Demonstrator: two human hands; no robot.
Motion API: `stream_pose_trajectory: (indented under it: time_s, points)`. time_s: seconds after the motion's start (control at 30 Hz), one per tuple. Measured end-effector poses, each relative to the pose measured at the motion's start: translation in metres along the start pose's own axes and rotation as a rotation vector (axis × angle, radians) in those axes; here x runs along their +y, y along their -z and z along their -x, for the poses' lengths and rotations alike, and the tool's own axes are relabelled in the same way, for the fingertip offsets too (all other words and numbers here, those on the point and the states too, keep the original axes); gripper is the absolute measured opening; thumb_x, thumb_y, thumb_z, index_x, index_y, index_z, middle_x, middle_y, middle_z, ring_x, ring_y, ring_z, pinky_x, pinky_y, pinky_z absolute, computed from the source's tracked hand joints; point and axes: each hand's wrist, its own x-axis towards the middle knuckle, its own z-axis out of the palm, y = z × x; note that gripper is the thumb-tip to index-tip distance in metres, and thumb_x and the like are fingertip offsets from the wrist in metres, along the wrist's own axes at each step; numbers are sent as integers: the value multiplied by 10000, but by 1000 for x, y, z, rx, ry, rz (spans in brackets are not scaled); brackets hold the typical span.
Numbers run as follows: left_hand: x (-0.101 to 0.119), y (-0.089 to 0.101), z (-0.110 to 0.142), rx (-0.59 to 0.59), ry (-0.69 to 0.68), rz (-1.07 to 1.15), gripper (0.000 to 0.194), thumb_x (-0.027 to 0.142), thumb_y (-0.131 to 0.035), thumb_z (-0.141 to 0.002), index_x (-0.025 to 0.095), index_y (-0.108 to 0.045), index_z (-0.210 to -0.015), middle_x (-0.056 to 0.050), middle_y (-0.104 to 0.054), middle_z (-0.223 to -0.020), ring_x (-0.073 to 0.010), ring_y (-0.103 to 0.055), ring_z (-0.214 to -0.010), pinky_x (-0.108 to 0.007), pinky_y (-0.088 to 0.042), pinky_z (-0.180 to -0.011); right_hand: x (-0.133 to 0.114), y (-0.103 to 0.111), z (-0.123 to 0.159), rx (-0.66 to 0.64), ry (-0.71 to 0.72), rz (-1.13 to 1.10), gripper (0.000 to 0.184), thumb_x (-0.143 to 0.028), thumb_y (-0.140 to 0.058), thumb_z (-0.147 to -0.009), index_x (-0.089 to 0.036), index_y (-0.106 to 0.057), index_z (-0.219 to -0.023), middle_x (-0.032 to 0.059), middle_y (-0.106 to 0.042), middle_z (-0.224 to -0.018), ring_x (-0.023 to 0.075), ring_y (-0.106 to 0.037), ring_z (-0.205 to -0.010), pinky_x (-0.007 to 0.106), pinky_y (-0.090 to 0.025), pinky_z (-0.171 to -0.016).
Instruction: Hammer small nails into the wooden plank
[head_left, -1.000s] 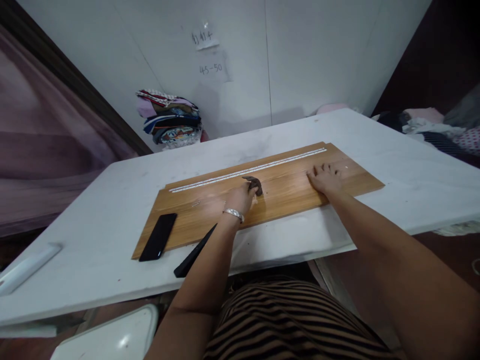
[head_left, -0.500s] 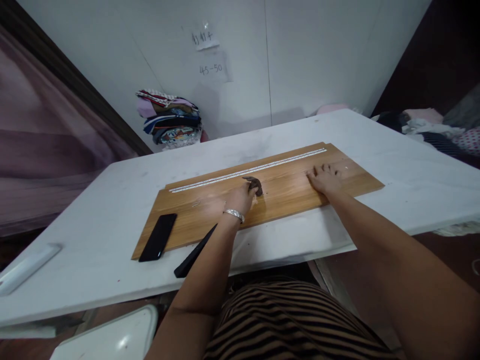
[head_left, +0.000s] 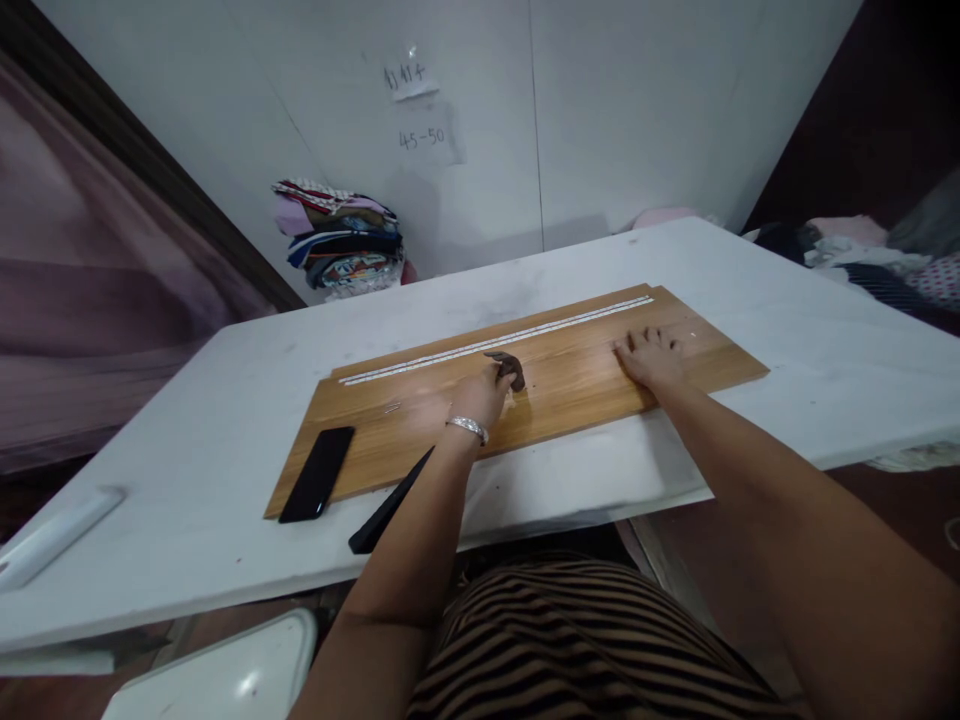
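Observation:
A claw hammer with a dark metal head [head_left: 511,370] and a black handle [head_left: 382,515] is in my left hand [head_left: 478,397], whose fingers are wrapped round it close to the head. The handle runs back beneath my left forearm. Under the head lies a wood-grain board [head_left: 570,365]; whether the head touches it I cannot tell. My right hand [head_left: 649,358] rests flat on the board's right part, fingers spread. Along the board's far side runs a long white slotted strip [head_left: 495,342]. Small thin metal pieces [head_left: 391,408] lie on the board's left part.
A black phone [head_left: 316,474] lies over the board's near left corner. The board sits on a white table [head_left: 570,480]. Folded clothes [head_left: 341,235] are stacked at the back left by the wall. A white stool [head_left: 217,670] stands below the near edge.

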Motion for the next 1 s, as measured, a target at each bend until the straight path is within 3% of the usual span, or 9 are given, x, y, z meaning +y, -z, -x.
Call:
stream_pose_trajectory:
  time_s: [1.0]
  points:
    - [-2, 1, -1, 20, -20, 11, 402, 423, -470, -1034, 190, -677, -1287, -144, -765, -1184, -264, -712, -1103, -319, -491, -883, -1, 2, 1, -6, -8, -2, 672, -546, -189, -1036, -144, -562, -1425, 228, -446, -1570, 364, -336, -1476, 569, -259, -1155]
